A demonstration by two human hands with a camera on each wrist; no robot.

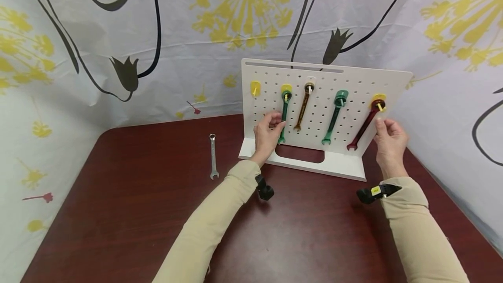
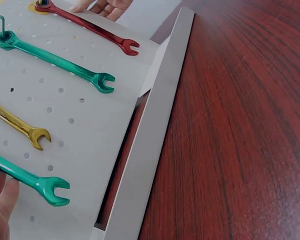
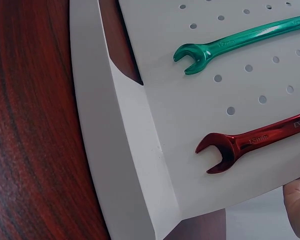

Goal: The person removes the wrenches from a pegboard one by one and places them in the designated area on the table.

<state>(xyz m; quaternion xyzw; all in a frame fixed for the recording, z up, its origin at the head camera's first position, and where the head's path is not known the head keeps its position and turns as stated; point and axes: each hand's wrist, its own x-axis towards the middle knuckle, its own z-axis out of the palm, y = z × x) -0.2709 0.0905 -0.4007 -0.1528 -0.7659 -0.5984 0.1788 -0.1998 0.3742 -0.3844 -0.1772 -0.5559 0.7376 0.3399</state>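
My left hand (image 1: 268,133) is at the left green wrench (image 1: 284,110), pinching its shaft between thumb and fingers. That wrench hangs by its ring end from a yellow hook, and its open end (image 2: 55,191) points down. My right hand (image 1: 391,141) holds the right edge of the white pegboard (image 1: 271,67), thumb toward the front. Beside this hand a red wrench (image 1: 365,128) hangs slanted on a yellow hook. Between the hands hang a gold-brown wrench (image 1: 303,110) and a second green wrench (image 1: 334,119).
A silver wrench (image 1: 213,156) lies on the dark red table (image 1: 137,187), left of the pegboard. At the board's upper left, a yellow hook (image 1: 255,88) carries no wrench. Behind the table hangs a patterned cloth (image 1: 177,77). The board's base has a wide slot.
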